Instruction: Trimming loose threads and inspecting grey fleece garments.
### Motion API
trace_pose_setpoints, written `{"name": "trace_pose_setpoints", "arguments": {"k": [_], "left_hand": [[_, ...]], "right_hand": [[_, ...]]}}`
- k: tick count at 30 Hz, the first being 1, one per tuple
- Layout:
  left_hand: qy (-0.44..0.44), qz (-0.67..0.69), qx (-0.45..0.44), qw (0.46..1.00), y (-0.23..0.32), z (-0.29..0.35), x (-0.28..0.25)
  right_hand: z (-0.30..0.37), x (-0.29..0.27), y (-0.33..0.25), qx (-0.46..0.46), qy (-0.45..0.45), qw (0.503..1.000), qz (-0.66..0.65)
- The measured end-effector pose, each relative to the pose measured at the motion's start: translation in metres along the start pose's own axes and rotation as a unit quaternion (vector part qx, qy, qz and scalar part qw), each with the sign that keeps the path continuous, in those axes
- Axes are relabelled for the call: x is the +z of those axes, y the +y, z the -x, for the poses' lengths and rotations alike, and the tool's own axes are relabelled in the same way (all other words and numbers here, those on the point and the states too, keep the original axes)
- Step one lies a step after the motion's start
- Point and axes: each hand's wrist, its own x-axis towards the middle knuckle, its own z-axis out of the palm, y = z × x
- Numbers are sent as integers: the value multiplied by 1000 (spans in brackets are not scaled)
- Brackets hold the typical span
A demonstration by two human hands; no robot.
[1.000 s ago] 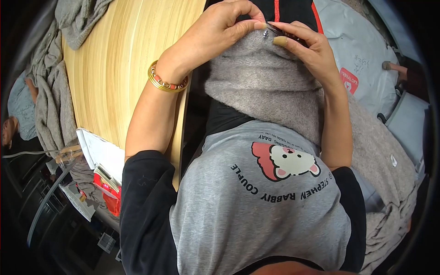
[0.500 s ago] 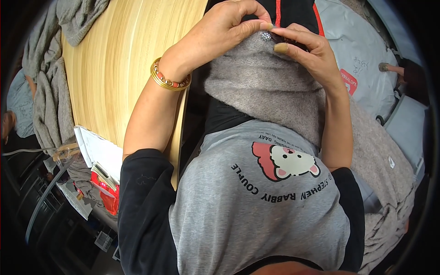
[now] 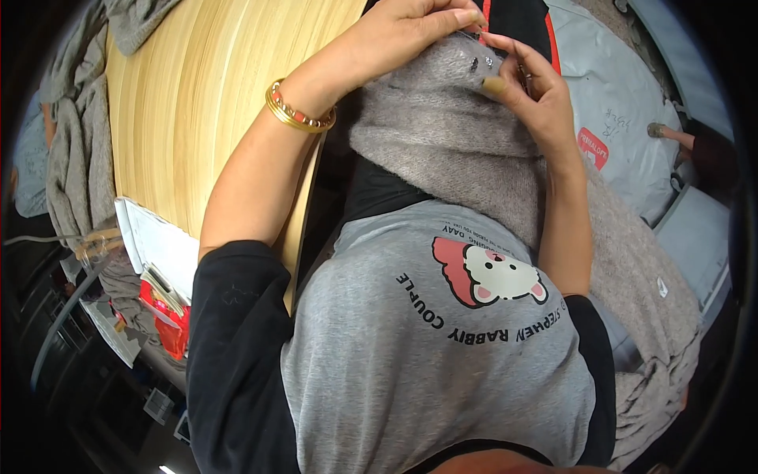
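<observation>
A grey-beige fuzzy knit garment [image 3: 442, 130] lies bunched over my lap, with small shiny beads [image 3: 482, 63] on its upper part. Above the beads, my left hand [image 3: 422, 31] pinches thumb to forefinger at the garment's far edge. Whatever is in that pinch is too small to make out. My right hand [image 3: 541, 95] is closed at the garment's right side, its forefinger reaching toward the left fingertips. A yellowish-brown cover is on the right thumb [image 3: 501, 88], which rests by the beads. The inner fingers of the right hand are partly hidden.
A light wood table [image 3: 181, 103] stands at my left, with a white box [image 3: 158, 241] on its near edge and more grey knit [image 3: 79, 166] hanging at its far side. A large white sack [image 3: 612, 103] lies at the right. Beyond it shows another person's foot [image 3: 657, 130].
My left fingertips have moved slightly right and up. The right thumb and forefinger have spread further apart, leaving the beads more visible. The whole view has shifted a little.
</observation>
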Motion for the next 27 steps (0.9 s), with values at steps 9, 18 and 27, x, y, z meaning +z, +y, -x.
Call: {"name": "trace_pose_setpoints", "arguments": {"k": [9, 18, 27], "left_hand": [[-70, 25, -11, 997, -4, -1, -2], [-205, -36, -165, 964, -27, -12, -23], [-230, -221, -126, 939, -4, 15, -23]], "right_hand": [[12, -26, 12, 15, 75, 996, -44], [23, -39, 6, -10, 141, 990, 5], [39, -82, 28, 32, 125, 991, 49]]}}
